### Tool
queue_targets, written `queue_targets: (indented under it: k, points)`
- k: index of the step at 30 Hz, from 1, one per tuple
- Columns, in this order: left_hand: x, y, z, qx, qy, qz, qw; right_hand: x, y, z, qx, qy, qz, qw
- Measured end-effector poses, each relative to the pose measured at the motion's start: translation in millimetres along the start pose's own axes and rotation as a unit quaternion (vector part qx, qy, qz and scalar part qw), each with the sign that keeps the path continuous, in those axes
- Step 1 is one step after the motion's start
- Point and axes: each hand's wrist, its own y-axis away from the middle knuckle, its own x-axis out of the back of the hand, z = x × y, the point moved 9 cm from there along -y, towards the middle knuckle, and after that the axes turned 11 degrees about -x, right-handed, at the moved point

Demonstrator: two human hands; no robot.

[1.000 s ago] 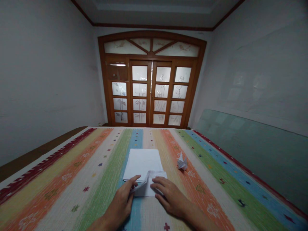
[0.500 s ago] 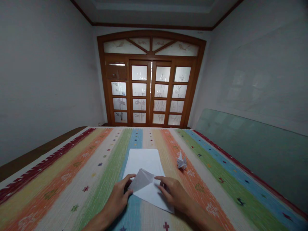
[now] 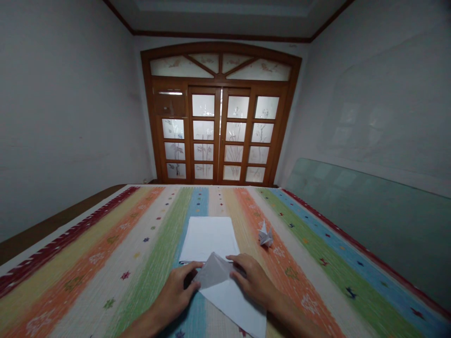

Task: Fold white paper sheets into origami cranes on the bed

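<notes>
A sheet of white paper (image 3: 237, 301) lies slanted toward me, with a greyish folded flap (image 3: 213, 272) rising to a point at its far end. My left hand (image 3: 181, 284) pinches the flap's left corner between thumb and fingers. At the right edge of the fold, my right hand (image 3: 249, 277) closes its thumb and index finger on the paper. Just beyond both hands is a flat stack of white paper (image 3: 211, 237), its near edge partly covered by the fold. An origami crane (image 3: 265, 235) stands to the right of the stack.
A striped, patterned tablecloth (image 3: 151, 244) covers the table. Along the right side stands a pale green glass panel (image 3: 366, 206). Wooden doors with glass panes (image 3: 220, 136) close off the far end of the room, between white walls.
Both hands have brought the folded sheet slightly nearer to me and to the right. More of the paper stack's near edge shows. The crane has stayed in place.
</notes>
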Motion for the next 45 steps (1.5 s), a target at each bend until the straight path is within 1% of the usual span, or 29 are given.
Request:
queue_targets:
  k: [4, 9, 13, 16, 19, 21, 25, 28, 31, 33, 35, 40, 45]
  points:
    - [2.2, 0, -1, -0.004, -0.028, 0.009, 1.0, 1, -2, 0, -0.027, 0.014, 0.0, 1.0]
    - [2.5, -2, -9, 0.024, -0.032, 0.0, 0.999, 3, -3, 1, -0.055, -0.003, 0.005, 0.998]
    - [4.6, -4, -11, 0.04, -0.045, -0.015, 0.998, 2, -2, 0, -0.047, -0.011, 0.008, 0.999]
    - [8.2, -6, -8, 0.034, -0.065, -0.025, 0.997, 1, -2, 0, -0.036, -0.009, 0.007, 0.999]
    - [14.1, -7, -7, 0.03, -0.075, -0.019, 0.997, 0, -1, -1, -0.02, -0.002, 0.006, 1.0]
    - [17.6, -8, -10, 0.042, -0.072, -0.012, 0.996, 1, -1, -2, -0.012, -0.004, 0.007, 1.0]
    - [16.9, -9, -22, 0.075, -0.027, -0.018, 0.997, 2, -1, -4, -0.002, -0.02, 0.004, 1.0]
    - [11.9, -10, -29, 0.075, 0.01, -0.034, 0.997, 4, -2, -5, 0.0, -0.04, 0.009, 0.999]
    - [11.7, -10, -33, 0.072, 0.016, -0.033, 0.997, 4, -2, -5, -0.008, -0.059, 0.01, 0.998]
    - [13.9, -11, -31, 0.063, 0.016, -0.026, 0.998, 4, -3, -2, -0.018, -0.069, 0.009, 0.997]
    - [15.2, -12, -24, 0.048, 0.023, -0.025, 0.998, 3, -4, 2, -0.025, -0.079, 0.008, 0.996]
    - [10.4, -10, -7, 0.03, 0.079, -0.028, 0.996, 5, -7, 11, -0.043, -0.133, 0.015, 0.99]
    - [6.0, -6, -8, 0.038, 0.135, 0.009, 0.99, 3, -10, 18, -0.071, -0.202, 0.0, 0.977]
